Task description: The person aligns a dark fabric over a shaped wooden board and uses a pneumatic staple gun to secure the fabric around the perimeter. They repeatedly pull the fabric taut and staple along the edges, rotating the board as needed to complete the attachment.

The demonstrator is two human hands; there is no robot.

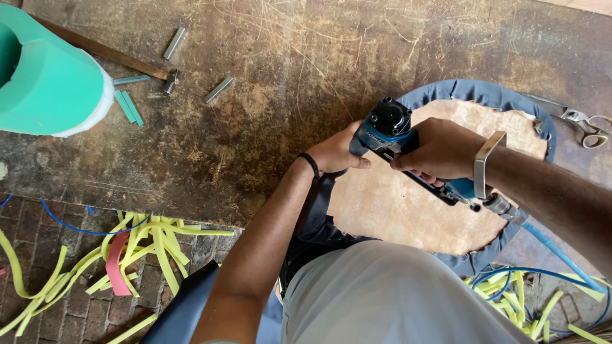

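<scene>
Right hand (pixel 440 151) grips blue staple gun (pixel 398 137); left hand (pixel 338 153) pinches grey fabric (pixel 472 95) on round seat board (pixel 395 204)

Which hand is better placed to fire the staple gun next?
The right hand, probably: it wraps the handle of the blue staple gun, while the left hand only steadies the gun's head at the seat's edge.

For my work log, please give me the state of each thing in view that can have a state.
Blue pneumatic staple gun: held by both hands, nose down at the seat edge, blue air hose attached.
Round wooden seat base: lying underside up on the worn workbench, grey fabric folded over its rim.
Left hand: gripping the gun's front.
Right hand: closed on the handle.
Metal scissors: lying on the bench, unused.
</scene>
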